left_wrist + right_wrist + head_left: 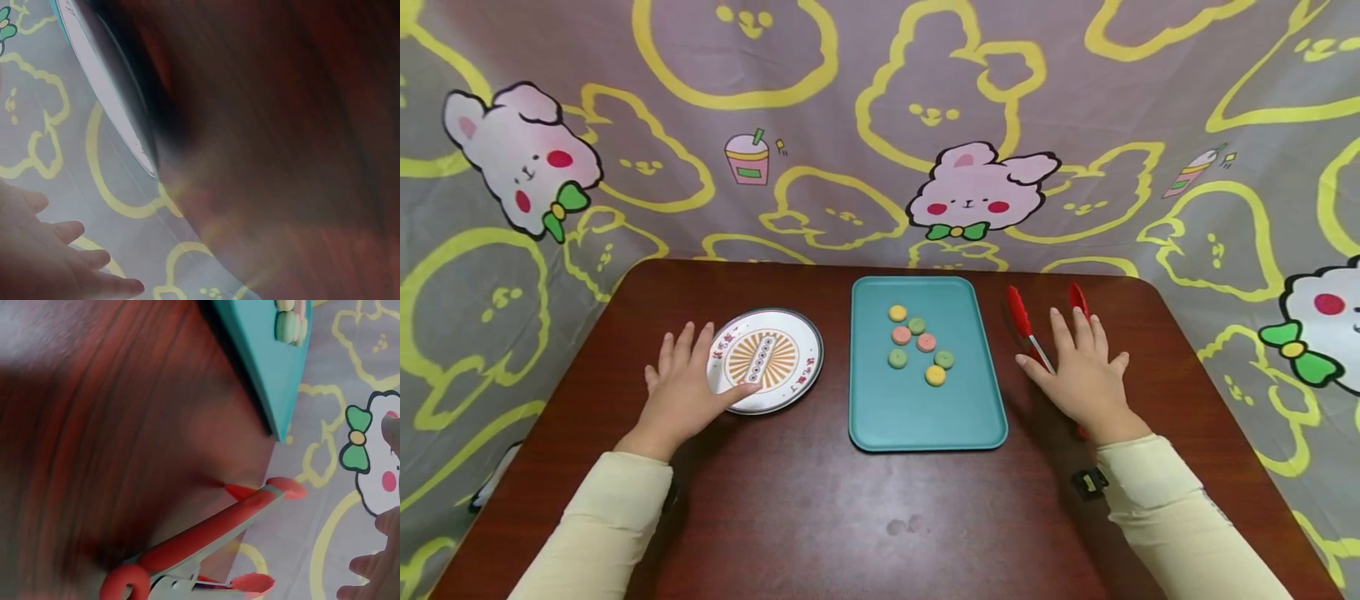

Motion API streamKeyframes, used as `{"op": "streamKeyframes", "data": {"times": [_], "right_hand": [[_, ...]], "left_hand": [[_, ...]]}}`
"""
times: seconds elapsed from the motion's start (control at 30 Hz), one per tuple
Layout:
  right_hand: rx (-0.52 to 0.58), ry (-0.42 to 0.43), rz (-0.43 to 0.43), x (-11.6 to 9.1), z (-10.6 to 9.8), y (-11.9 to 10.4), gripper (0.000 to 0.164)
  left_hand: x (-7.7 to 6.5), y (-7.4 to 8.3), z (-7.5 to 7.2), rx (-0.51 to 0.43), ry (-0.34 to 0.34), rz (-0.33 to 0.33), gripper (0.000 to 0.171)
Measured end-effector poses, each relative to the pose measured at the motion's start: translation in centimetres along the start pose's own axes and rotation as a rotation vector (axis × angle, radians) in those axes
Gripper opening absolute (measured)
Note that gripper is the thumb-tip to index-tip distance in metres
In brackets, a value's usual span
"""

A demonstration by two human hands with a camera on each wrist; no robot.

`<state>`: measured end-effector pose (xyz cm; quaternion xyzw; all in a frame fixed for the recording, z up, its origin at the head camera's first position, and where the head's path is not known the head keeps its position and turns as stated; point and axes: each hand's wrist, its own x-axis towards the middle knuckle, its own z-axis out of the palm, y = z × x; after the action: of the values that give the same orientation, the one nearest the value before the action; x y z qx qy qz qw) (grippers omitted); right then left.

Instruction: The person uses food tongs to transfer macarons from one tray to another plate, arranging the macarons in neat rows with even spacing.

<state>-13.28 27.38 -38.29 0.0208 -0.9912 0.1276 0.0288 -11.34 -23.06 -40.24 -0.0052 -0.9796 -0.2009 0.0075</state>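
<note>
In the head view my left hand (676, 390) is spread with nothing in it, its thumb overlapping the near left rim of a round white plate (792, 354) with an orange sunburst print. My right hand (1084, 382), fingers also spread, hovers over red-and-silver tongs (1019, 312) and partly hides them. Seen from the right wrist, the tongs (209, 530) lie with their red tips spread apart. Between the hands a teal tray (925, 421) holds several macarons (901, 335) in yellow, green and pink, loosely grouped toward its far half.
All of it stands on a dark reddish-brown wooden table (820, 500). Behind and at both sides hangs a grey-pink cloth (842, 142) with yellow outlines and cartoon rabbits, close to the table's far edge. A black wrist strap piece (1088, 482) shows by the right sleeve.
</note>
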Motion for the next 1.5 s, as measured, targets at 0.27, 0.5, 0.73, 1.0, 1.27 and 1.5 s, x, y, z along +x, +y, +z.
{"op": "streamKeyframes", "data": {"times": [0.27, 0.5, 0.73, 1.0, 1.27, 1.5], "right_hand": [[0.001, 0.013, 0.001, -0.1, 0.3, 1.0, 0.094], [-0.005, 0.017, 0.013, -0.4, 0.6, 1.5, 0.095], [0.012, 0.026, 0.037, -0.6, 1.1, 2.2, 0.094], [0.041, 0.018, 0.079, -0.8, 1.6, 2.9, 0.095], [0.069, -0.02, 0.143, -0.9, 2.0, 3.4, 0.1], [0.083, -0.049, 0.189, -1.1, 2.1, 3.4, 0.105]], "left_hand": [[0.0, -0.8, 0.0, -0.051, -0.008, -0.012, 0.121], [-0.2, -1.4, 0.2, -0.062, -0.043, -0.029, 0.124], [-0.2, -1.5, 0.3, -0.069, -0.075, -0.036, 0.124], [-0.5, -1.9, 0.8, -0.071, -0.09, -0.029, 0.124], [-0.5, -2.2, 1.3, -0.086, -0.107, -0.046, 0.126], [-0.8, -2.1, 1.2, -0.114, -0.122, -0.052, 0.125]]}}
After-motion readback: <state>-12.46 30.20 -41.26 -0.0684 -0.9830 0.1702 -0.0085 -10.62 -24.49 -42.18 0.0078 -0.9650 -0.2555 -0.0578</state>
